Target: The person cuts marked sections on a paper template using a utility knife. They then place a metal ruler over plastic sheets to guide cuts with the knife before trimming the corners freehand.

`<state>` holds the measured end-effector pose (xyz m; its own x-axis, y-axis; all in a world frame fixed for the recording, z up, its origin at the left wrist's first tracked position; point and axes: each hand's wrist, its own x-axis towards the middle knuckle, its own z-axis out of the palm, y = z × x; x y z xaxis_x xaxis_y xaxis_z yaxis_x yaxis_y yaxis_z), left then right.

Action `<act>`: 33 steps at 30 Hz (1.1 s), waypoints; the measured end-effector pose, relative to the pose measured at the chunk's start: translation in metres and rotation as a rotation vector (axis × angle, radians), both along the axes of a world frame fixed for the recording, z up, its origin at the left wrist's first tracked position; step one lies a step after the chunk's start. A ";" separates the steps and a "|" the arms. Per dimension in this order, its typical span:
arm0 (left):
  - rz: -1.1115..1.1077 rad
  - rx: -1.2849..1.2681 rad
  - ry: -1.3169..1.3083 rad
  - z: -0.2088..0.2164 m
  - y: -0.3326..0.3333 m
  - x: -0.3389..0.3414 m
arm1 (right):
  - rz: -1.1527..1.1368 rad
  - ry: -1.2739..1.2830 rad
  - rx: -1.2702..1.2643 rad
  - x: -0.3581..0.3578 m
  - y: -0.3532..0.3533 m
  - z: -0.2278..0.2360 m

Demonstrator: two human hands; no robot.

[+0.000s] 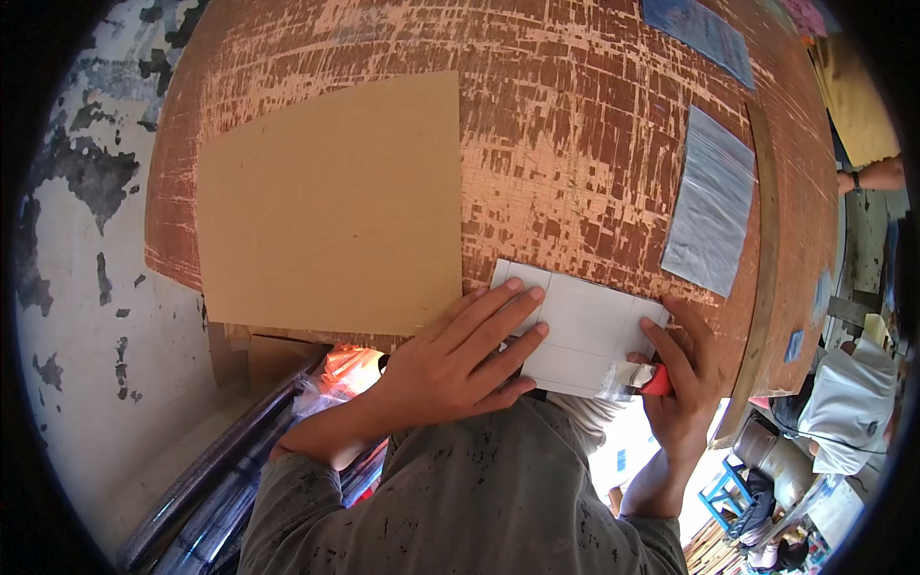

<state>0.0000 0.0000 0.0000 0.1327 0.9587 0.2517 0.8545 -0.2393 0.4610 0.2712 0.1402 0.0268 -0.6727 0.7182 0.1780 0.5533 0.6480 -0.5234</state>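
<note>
Through the head view I have the left hand (pixel 474 350) laid palm down, fingers extended and a little apart, its fingertips pressing on the left part of a white card (pixel 585 321) and gripping nothing. The card, ruled with thin lines, lies between the two hands at the near edge of the table (pixel 565 192), whose brown surface is heavily scratched. I see the right hand (pixel 685 374) half curled at the card's other end, index finger reaching onto the card, and a small red object (pixel 656 380) held in its fingers. Just left of that object, a shiny, pale strip (pixel 616 380) sits at the card's near edge; the glare there is strong, so I can't be sure whether it is tape or a blade. Beyond the left hand and to its left, I have a large tan sheet (pixel 331 211) lying flat. Farther out from the right hand lies a clear plastic sheet (pixel 709 201), with a long wooden strip (pixel 764 240) just to the right of it. Below and left of the left hand, I see shiny rolls (pixel 220 498) leaning beside the table.
</note>
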 end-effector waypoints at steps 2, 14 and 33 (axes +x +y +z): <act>0.005 0.006 -0.009 0.000 0.000 0.001 | -0.005 -0.019 0.019 0.001 0.000 0.000; -0.018 -0.025 -0.018 0.001 0.002 -0.001 | -0.035 -0.026 0.037 0.000 -0.001 -0.001; 0.023 -0.024 -0.018 0.001 0.004 0.004 | -0.077 0.098 0.039 0.001 -0.001 -0.008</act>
<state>0.0045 0.0036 0.0009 0.1062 0.9672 0.2306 0.8514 -0.2082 0.4814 0.2722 0.1390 0.0184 -0.5936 0.7586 0.2686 0.5500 0.6261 -0.5528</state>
